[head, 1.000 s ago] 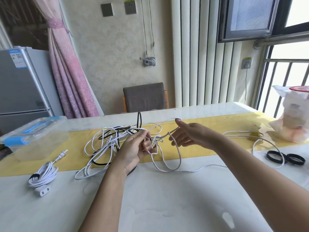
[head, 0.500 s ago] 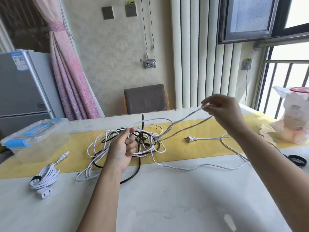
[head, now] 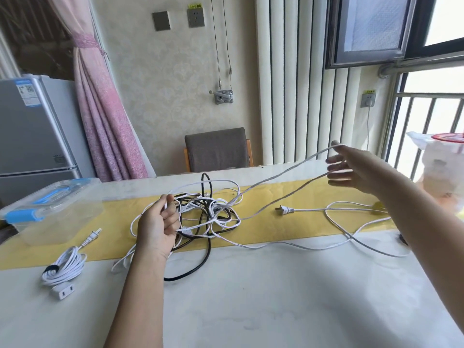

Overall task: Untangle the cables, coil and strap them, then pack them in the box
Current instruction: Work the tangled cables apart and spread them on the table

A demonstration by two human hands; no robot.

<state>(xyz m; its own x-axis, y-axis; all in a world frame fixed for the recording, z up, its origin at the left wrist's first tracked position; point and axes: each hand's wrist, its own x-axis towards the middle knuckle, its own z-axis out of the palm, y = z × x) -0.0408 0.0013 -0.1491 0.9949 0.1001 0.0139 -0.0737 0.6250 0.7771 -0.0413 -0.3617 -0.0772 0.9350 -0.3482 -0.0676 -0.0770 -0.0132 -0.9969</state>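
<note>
A tangle of white and black cables lies on the yellow runner at mid table. My left hand grips white strands at the tangle's left side. My right hand is raised to the right with straight fingers, and a long loop of white cable hangs over them, stretched up from the tangle. That cable's plug lies on the runner. A black cable trails toward me. A coiled, strapped white cable lies at the left. The clear box with blue latches stands shut at the far left.
A plastic bag with a red-lidded container sits at the right table edge. A dark strap ring peeks out behind my right forearm. A chair stands behind the table, a fridge at the left.
My right hand has pulled the white cable loop out of the tangle, up and to the right, and its fingers have straightened. The plug has come free onto the runner. My left hand holds the tangle.
</note>
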